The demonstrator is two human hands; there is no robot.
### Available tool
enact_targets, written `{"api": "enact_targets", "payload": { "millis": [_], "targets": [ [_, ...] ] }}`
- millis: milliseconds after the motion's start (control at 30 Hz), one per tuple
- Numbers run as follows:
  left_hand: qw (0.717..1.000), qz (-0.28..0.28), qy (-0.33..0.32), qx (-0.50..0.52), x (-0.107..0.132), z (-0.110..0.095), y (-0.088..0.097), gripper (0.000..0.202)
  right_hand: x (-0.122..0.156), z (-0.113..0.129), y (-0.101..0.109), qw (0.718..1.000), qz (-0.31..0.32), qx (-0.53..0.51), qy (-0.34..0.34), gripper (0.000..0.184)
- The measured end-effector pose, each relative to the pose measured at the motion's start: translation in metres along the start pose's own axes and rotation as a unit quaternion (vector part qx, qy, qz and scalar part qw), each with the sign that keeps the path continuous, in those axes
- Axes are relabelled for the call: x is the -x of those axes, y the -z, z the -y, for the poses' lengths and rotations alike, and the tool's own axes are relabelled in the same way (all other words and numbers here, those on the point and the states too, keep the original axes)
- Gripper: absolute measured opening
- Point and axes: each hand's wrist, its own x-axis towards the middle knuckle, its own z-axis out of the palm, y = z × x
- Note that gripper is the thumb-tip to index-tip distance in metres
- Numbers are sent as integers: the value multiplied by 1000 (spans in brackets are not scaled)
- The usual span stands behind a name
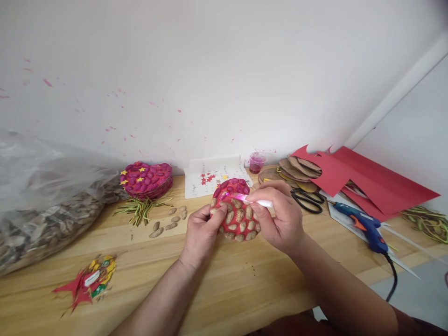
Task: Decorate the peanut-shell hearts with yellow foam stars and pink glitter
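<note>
My left hand [200, 229] grips the left edge of a red disc [240, 227] covered with whole peanuts in the shell, its thumb on the front. Along the disc's upper edge the peanuts are painted magenta; those lower down are still plain tan. In my right hand [282, 219] is a white-handled paintbrush [263, 203], pinched between thumb and fingers. Its magenta tip reaches left across the upper part of the disc and appears to touch it. Part of the disc's left edge is hidden behind my left fingers.
A stack of magenta peanut-covered pieces with yellow stars [147, 179] stands back left, beside a plastic bag of peanuts [52, 219]. Loose peanuts [171, 226] lie nearby. A cup of magenta liquid [256, 163], black-handled scissors [308, 200], a blue glue gun [364, 224] and red paper [378, 182] are rightward.
</note>
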Motion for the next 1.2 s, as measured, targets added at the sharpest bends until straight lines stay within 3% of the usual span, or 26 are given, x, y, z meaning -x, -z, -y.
{"api": "enact_targets", "payload": {
  "millis": [1200],
  "targets": [
    [996, -1, 43, 79, 3, -6, -5, 38, 0, 1, -1, 1000, -12, -14, 4, 20]
  ]
}}
